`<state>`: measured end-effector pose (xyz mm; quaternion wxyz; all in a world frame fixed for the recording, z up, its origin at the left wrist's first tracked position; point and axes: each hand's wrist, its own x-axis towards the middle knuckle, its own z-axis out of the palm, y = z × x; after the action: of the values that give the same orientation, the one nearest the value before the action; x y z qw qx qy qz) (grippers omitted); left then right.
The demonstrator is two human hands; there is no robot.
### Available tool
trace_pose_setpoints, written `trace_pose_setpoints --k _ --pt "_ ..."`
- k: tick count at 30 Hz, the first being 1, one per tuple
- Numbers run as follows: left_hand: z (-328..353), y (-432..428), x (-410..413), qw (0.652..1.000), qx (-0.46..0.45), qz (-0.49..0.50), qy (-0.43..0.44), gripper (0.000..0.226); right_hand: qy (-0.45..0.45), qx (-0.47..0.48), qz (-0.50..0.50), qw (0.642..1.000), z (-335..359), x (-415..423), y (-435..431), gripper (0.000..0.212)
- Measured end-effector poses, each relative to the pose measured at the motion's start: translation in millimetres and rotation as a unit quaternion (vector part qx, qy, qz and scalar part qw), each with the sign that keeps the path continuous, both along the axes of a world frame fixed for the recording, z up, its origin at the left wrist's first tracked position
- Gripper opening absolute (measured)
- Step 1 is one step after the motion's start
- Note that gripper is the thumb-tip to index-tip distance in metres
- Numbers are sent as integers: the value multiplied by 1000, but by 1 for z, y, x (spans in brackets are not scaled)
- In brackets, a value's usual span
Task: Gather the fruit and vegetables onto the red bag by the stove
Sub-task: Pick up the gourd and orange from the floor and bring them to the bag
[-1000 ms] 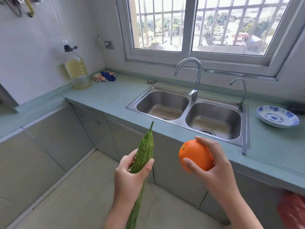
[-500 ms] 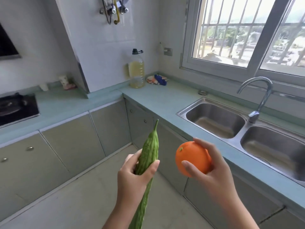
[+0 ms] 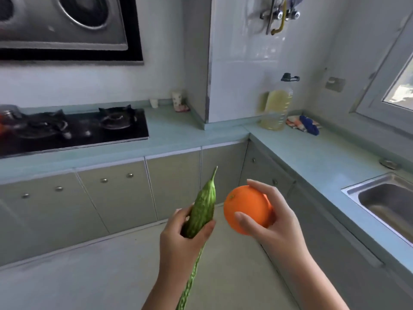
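My left hand (image 3: 181,240) grips a long bumpy green bitter gourd (image 3: 202,209) around its middle, tip pointing up. My right hand (image 3: 274,222) holds a round orange (image 3: 245,209) beside it. Both are over the floor in front of the cabinets. A black gas stove (image 3: 73,128) lies on the counter at the left. A red-orange patch (image 3: 1,124) shows at the far left edge by the stove; I cannot tell what it is.
A pale green L-shaped counter (image 3: 312,157) runs from the stove round to a steel sink (image 3: 384,202) at the right. An oil bottle (image 3: 276,106) and a coloured cloth (image 3: 304,126) stand in the corner. A range hood (image 3: 67,25) hangs above the stove.
The view has swung left from the sink toward the stove. Both hands still hold the gourd and the orange in the same way.
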<state>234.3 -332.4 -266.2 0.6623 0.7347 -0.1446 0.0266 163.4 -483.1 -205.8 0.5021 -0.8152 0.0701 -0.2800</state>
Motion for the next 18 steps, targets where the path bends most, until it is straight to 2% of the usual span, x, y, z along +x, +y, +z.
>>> trace_pose_setpoints --k 11,18 --pt "-19 116 83 986 3 157 46 30 46 12 168 985 -33 144 100 54" --pt "-22 152 183 973 24 227 30 36 40 35 225 973 -45 270 136 55"
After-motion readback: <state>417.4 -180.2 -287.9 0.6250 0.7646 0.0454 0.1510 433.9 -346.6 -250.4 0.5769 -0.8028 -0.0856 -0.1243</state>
